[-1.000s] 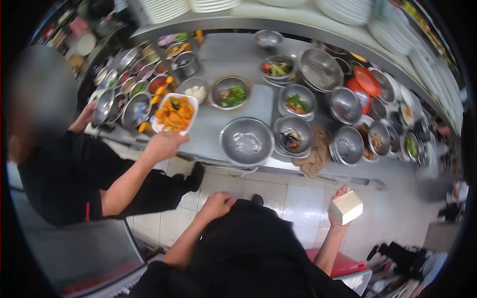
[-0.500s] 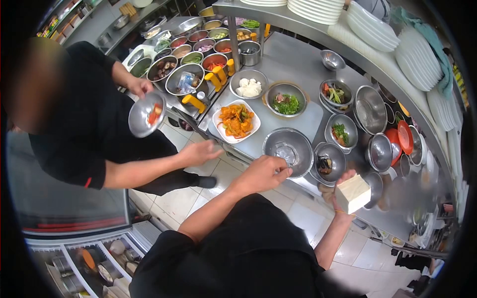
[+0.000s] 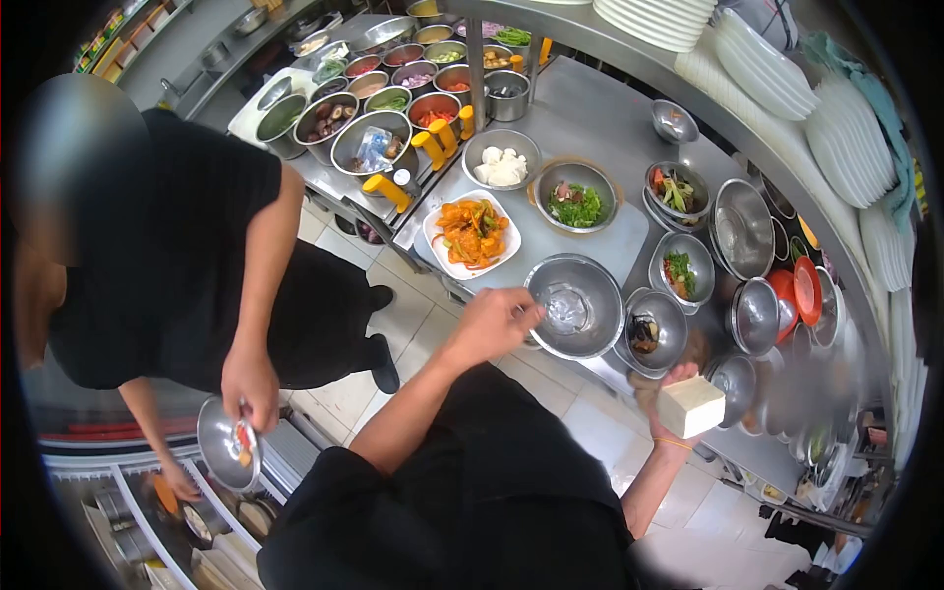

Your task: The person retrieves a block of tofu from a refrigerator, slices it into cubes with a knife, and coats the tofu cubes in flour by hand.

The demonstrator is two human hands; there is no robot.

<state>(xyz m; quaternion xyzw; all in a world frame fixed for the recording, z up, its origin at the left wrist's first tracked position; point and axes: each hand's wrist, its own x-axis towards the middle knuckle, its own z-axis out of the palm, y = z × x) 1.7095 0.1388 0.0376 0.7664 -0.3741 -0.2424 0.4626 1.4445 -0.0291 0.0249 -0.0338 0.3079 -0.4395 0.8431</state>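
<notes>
A: Where to find the tofu block [image 3: 691, 406]?

B: To the right of the big steel bowl [image 3: 602, 307] and nearer the body, carried in the right hand [image 3: 653, 415].

A: Gripped how?

B: Cradled on the palm with bent fingers, mostly hidden behind the block. Visible only at the tips and along one side. Ringed at the wrist by a thin yellow band [image 3: 676, 444].

A: And for the left hand [image 3: 495, 324]?

B: Poised at the left rim of the big steel bowl, bent at the fingers, thumb close to forefinger. Pinching anything, or touching the rim? Cannot tell from here.

A: Anything in the big steel bowl?

B: Shiny and clear at the bottom; impossible to tell water from reflection.

A: Around it?

B: Just to its right, a steel bowl of dark pieces [image 3: 674, 320]. Straight beyond it, a bowl of chopped greens [image 3: 608, 187]. Beyond and left, a white plate of orange food [image 3: 506, 254].

A: Hard to make out?

B: Smeared by blur far to its right: several bowls [image 3: 816, 442]. Cut off by the frame high beyond it: white plates [image 3: 654, 20]. Well to its left, clasped in a co-worker's hand [image 3: 251, 385]: a small steel bowl [image 3: 215, 433], partly covered by those fingers.
</notes>
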